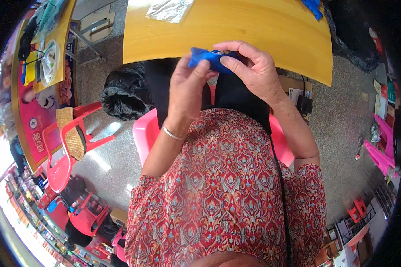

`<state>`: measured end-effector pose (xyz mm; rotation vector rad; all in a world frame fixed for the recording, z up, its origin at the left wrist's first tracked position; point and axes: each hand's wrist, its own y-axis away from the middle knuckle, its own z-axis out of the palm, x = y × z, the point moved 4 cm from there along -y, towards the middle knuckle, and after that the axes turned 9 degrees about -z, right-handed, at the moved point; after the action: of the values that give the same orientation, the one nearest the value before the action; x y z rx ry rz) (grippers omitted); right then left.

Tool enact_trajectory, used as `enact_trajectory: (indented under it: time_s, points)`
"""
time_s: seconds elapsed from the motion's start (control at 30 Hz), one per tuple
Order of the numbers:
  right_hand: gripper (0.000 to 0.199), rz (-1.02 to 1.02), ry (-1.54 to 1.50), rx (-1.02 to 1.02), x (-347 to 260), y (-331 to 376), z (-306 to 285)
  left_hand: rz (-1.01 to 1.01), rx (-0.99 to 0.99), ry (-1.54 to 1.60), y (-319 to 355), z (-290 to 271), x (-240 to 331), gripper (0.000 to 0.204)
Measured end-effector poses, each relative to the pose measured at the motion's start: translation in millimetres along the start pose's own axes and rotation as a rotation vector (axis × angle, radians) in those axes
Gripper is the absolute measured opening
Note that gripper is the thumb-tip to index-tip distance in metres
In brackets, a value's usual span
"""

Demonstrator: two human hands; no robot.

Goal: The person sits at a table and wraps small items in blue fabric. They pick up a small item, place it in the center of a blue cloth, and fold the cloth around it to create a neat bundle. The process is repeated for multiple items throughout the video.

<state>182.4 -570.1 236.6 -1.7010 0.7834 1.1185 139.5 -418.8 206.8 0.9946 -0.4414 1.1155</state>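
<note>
Both my hands hold a small piece of soft blue material (202, 56) over the near edge of a yellow table (236, 31). I cannot make out whether it is cloth or thin plastic. My left hand (189, 84) pinches its left end between thumb and fingers, with a bracelet at the wrist. On the other end, my right hand (257, 71) closes with its thumb pressed on top and index finger along the far side. A small greyish bit shows at the upper edge of the blue piece, partly hidden by the fingers.
A crumpled clear plastic bag (169, 10) lies on the table's far left, more blue material (314, 8) at its far right. A black bag (125, 93) stands on the floor at left, near a red chair (60, 171) with a woven cushion. Another black bag (349, 38) hangs at right.
</note>
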Motion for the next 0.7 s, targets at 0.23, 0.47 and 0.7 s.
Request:
enact_trajectory:
  time_s: [0.23,0.47,0.7]
  points:
    - [0.038,0.046,-0.133,0.061,-8.7,-0.3,2.1,0.160,-0.046,0.311,1.6,-0.8,8.2,0.016]
    - [0.033,0.139,-0.285,0.140,-12.9,4.5,-9.8,0.198,-0.005,0.248,-1.2,-2.6,8.7,0.015]
    - [0.026,0.302,0.318,-0.155,41.3,13.0,-51.9,0.159,0.107,0.227,-2.4,-24.4,18.4,0.020]
